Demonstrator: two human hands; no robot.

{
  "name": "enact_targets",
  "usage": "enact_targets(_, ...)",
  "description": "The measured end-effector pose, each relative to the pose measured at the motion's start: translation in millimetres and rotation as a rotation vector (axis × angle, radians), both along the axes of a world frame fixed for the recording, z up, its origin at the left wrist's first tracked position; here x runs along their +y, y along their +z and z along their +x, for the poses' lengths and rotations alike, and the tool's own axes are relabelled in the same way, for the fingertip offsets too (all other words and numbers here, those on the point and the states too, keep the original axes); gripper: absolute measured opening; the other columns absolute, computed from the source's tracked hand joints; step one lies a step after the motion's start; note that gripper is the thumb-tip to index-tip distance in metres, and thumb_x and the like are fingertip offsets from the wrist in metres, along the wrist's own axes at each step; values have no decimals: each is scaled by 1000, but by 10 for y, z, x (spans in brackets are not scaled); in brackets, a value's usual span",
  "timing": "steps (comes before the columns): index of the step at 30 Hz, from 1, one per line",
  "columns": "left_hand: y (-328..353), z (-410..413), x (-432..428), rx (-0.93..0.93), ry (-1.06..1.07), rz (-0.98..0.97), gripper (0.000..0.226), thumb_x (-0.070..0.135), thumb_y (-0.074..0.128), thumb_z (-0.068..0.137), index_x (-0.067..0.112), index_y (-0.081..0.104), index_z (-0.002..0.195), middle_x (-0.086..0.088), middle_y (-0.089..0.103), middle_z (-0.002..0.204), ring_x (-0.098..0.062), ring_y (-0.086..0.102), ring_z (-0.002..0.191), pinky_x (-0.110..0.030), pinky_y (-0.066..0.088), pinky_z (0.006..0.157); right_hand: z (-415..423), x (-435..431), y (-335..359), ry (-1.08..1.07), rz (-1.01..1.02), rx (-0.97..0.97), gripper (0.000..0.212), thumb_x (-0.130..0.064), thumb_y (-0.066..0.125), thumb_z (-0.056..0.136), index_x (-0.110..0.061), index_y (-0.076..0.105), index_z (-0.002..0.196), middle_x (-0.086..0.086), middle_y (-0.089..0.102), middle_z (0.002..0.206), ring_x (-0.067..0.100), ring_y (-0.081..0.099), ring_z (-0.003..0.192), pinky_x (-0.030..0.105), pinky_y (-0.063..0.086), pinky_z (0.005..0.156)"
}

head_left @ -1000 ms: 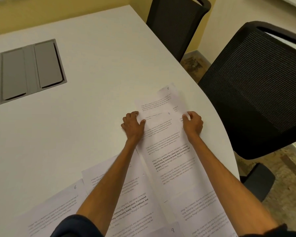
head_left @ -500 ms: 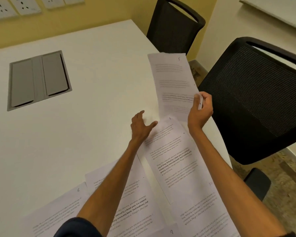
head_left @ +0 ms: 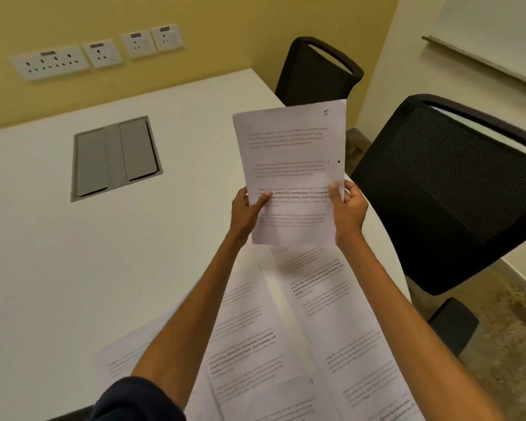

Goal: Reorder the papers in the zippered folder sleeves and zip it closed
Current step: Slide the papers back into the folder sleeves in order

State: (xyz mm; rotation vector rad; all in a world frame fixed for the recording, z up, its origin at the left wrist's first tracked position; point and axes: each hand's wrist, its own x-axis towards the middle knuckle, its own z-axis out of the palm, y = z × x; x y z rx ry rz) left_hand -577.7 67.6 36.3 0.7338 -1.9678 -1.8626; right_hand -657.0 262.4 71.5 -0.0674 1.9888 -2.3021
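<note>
Paper sheet [head_left: 292, 165] marked with a handwritten 5 in its top right corner, held up above a white tabletop [head_left: 43, 268] by a person's two hands. The left hand [head_left: 246, 208] grips the sheet's left edge, thumb across the printed text and fingers curled behind. The right hand [head_left: 348, 208] pinches the right edge in the same way, thumb in front. The sheet is raised clear of the tabletop, printed side facing the camera, with a small dark dot near its right margin. More papers [head_left: 316, 299] lie spread and overlapping on the tabletop beneath the forearms, at the person's edge; one shows a handwritten 9. A dark sleeve [head_left: 134, 402] covers the left upper arm. Further back on the left, a grey hatch [head_left: 116, 158] with two flaps is set flush into the tabletop, well apart from the papers. The tabletop's right edge curves. Beside that edge stands a black mesh chair [head_left: 438, 192]; a second chair [head_left: 310, 80] stands at the far corner. Behind the tabletop a yellow wall [head_left: 225, 31] carries a row of white sockets [head_left: 94, 53]. Speckled brown floor [head_left: 510, 344] shows under the chairs.
</note>
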Motion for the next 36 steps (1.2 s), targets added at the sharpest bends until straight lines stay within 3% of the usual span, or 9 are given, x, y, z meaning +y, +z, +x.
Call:
enact_targets(4, 136, 500, -12, 37, 78, 45, 29, 21, 72, 89, 2, 69, 109, -7, 74, 105, -18, 72, 88, -35, 59, 80, 427, 21, -46, 81, -2, -107, 20, -31, 64, 94, -19, 61, 110, 3, 71, 103, 24, 71, 88, 36, 61, 74)
enact_targets(8, 223, 1123, 29, 26, 170, 48, 27, 21, 71, 90, 0, 69, 106, -5, 74, 96, -13, 72, 75, -25, 57, 67, 906, 26, -126, 156, 33, -159, 30, -23, 65, 94, -9, 61, 120, 5, 72, 107, 21, 71, 87, 34, 61, 74)
enact_targets(13, 113, 2035, 74, -23, 246, 62, 31, 25, 72, 89, -1, 67, 105, -12, 74, 99, -25, 71, 79, -35, 61, 72, 1523, 4, -215, 266, 60, -228, 29, -14, 69, 89, -4, 64, 117, 9, 72, 106, 22, 71, 88, 33, 60, 77)
enact_targets(18, -43, 2955, 11, -61, 311, 84, 30, 22, 72, 89, -3, 66, 104, -12, 73, 96, -22, 71, 77, -32, 60, 68, 2197, -135, -277, 420, 139, -247, 30, -9, 71, 87, -5, 64, 116, 9, 71, 106, 16, 71, 83, 24, 58, 67)
enact_targets(24, -171, 3839, -253, -96, 342, 86, 30, 22, 71, 90, -4, 66, 103, -11, 74, 95, -22, 72, 76, -30, 59, 65, 2926, -411, -376, 547, 224, -256, 33, -8, 71, 87, -3, 64, 118, 10, 71, 110, 11, 70, 83, 19, 56, 66)
enact_targets(36, -405, 4897, -432, -84, 248, 201, 19, 17, 71, 90, 6, 70, 105, -5, 75, 94, -16, 73, 80, -28, 58, 69, 4016, -641, -633, 414, 399, -237, 32, -15, 74, 85, -6, 68, 115, 4, 71, 102, 12, 69, 83, 18, 55, 67)
